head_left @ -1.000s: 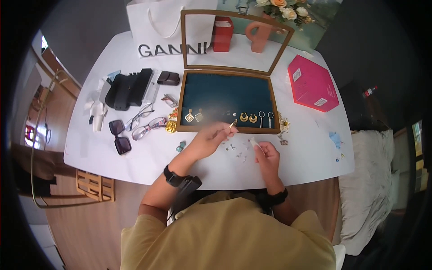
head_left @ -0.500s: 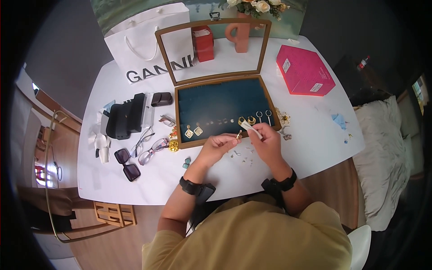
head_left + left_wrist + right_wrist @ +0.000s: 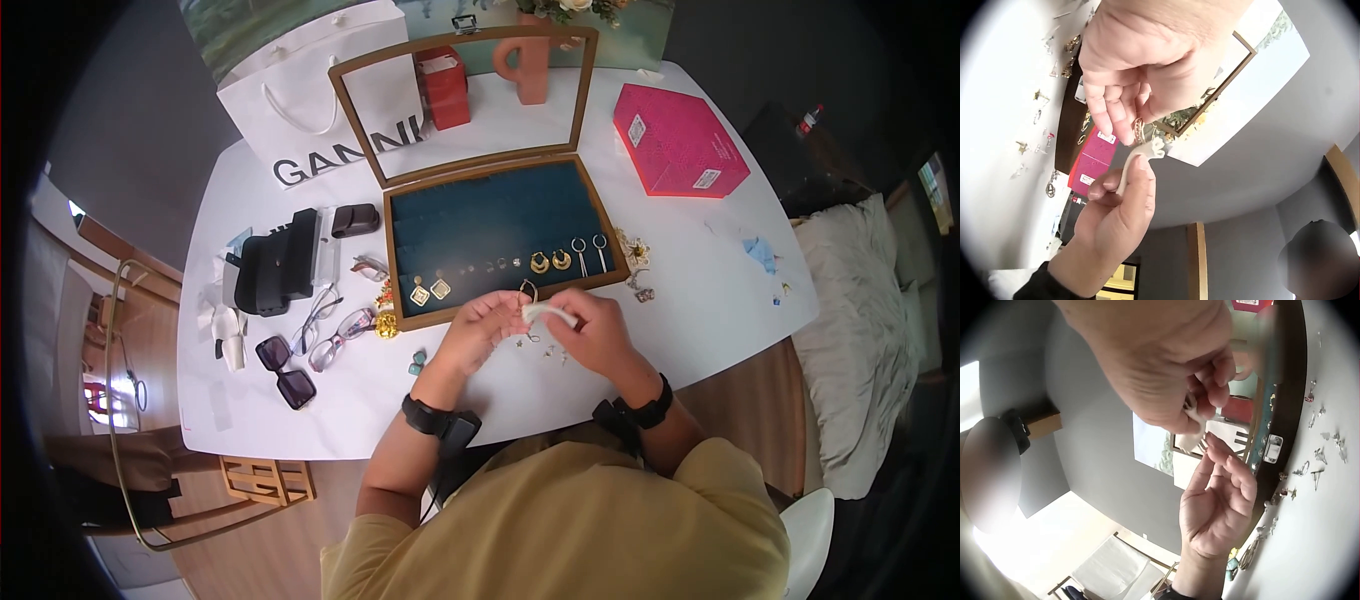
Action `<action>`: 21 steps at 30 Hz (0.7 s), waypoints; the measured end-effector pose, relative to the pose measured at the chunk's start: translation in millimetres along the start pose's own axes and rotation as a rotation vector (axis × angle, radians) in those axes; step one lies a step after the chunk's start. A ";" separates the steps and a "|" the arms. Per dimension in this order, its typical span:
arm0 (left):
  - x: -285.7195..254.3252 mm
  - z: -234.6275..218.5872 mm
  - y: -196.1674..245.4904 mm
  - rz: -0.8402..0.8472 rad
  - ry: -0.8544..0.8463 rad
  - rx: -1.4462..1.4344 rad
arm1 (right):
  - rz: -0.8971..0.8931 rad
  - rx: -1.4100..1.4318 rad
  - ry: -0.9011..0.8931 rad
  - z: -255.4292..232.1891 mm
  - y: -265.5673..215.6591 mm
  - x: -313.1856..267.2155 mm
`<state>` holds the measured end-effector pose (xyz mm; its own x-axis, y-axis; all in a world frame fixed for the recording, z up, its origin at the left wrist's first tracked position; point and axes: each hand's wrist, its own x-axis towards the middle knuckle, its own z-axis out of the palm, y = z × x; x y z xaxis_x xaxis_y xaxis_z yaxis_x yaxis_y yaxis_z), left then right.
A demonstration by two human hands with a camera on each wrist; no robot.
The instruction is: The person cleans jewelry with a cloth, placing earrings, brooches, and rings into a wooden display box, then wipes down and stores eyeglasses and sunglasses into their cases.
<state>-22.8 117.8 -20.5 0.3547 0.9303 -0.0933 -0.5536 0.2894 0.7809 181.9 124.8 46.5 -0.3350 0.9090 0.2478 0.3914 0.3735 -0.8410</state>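
In the head view, my left hand pinches a thin gold hoop earring between thumb and fingertips, just in front of the display case's front edge. My right hand grips a folded white cloth by one end. In the left wrist view, the cloth's free end lies right at the hoop. The case stands with its glass lid raised. Along the front of its dark teal lining sit gold crescent hoops, silver drop earrings, several small studs and a pair of square drop earrings.
Loose small earrings lie on the white table below my hands. Sunglasses, clear eyeglasses and black cases are at the left. Behind stand a paper bag and a red box; a pink box is at the right.
My right hand has lifted the white cloth from lower right and brought it over to the hoop in my left hand. The two hands are now close together. The head view has shifted.
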 end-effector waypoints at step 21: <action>0.8 -0.9 0.9 -0.013 -0.052 -0.115 | -0.026 0.096 0.000 6.5 7.0 -6.8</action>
<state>-23.8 119.0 -20.4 0.3995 0.9142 -0.0680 -0.6306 0.3279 0.7034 181.4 120.1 35.8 -0.3438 0.8994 0.2699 0.2985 0.3772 -0.8767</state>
